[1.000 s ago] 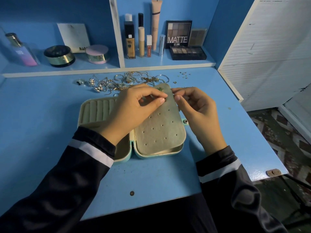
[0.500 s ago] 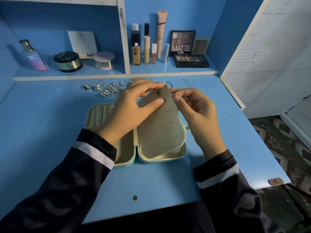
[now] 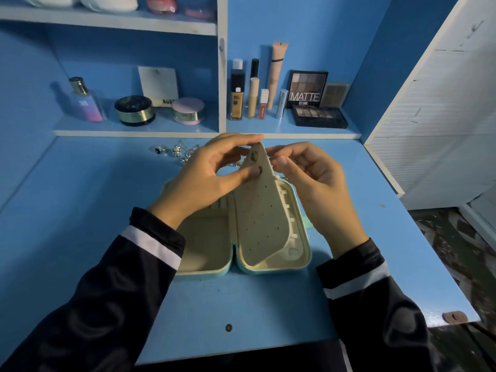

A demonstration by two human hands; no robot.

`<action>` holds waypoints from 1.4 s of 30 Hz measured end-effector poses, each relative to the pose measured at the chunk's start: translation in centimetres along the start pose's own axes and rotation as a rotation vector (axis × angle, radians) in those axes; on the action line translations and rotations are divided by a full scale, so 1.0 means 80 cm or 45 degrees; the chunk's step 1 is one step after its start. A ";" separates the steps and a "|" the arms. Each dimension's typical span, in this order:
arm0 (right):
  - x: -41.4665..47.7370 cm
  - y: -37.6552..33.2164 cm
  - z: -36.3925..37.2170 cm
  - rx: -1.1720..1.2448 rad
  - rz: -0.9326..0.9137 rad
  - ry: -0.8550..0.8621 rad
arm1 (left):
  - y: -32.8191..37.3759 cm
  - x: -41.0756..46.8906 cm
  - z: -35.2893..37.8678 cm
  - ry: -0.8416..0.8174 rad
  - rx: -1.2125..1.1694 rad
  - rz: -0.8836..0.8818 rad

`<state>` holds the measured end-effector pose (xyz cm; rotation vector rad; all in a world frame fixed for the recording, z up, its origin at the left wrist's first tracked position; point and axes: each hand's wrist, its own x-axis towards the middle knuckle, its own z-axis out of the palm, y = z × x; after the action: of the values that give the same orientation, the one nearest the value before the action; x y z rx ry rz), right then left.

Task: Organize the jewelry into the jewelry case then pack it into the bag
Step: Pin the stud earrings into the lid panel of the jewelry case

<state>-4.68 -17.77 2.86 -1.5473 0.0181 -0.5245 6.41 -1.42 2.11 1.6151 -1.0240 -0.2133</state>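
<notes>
- While both hands meet above it, the blue surface carries the jewelry case, and a blue shelf unit rises along its far edge.
- The jewelry case lies opened flat near the middle of the surface, mint outside and cream inside, its two halves side by side.
- A cream earring panel, dotted with small holes, stands tilted up out of the right half with its narrow end uppermost.
- The left hand has its fingers pinching the panel's top end: forefinger on the tip, thumb pressed to the front beside the lower stud.
- The right hand has its fingers curled, thumb and forefinger nipped together right at the panel's rear edge. Whether anything sits between them is too small to tell.
- In the shelf's right bay a black palette box reads "MATTE" in white capitals, with a smaller line beneath that I cannot read. An open eyeshadow palette lies in front of it.
- In the left bay a white card shows "NUD" before a pink-lidded jar hides the rest.
- Loose jewelry, silvery rings and chains, lies on the surface behind the left hand.
- Two dark studs sit in the panel near its top, one above the other.
</notes>
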 end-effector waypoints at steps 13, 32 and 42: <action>0.028 0.016 0.026 0.427 0.174 -0.157 | 0.001 -0.013 -0.020 0.098 -0.320 -0.116; 0.020 0.023 0.031 0.646 0.243 -0.241 | -0.004 -0.013 -0.026 0.128 -0.422 -0.144; 0.019 0.021 0.029 0.648 0.235 -0.229 | -0.002 -0.013 -0.026 0.123 -0.429 -0.156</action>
<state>-2.05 -16.21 1.80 -1.0750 -0.1024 -0.2170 7.14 0.78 2.24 1.3671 -0.7695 -0.3675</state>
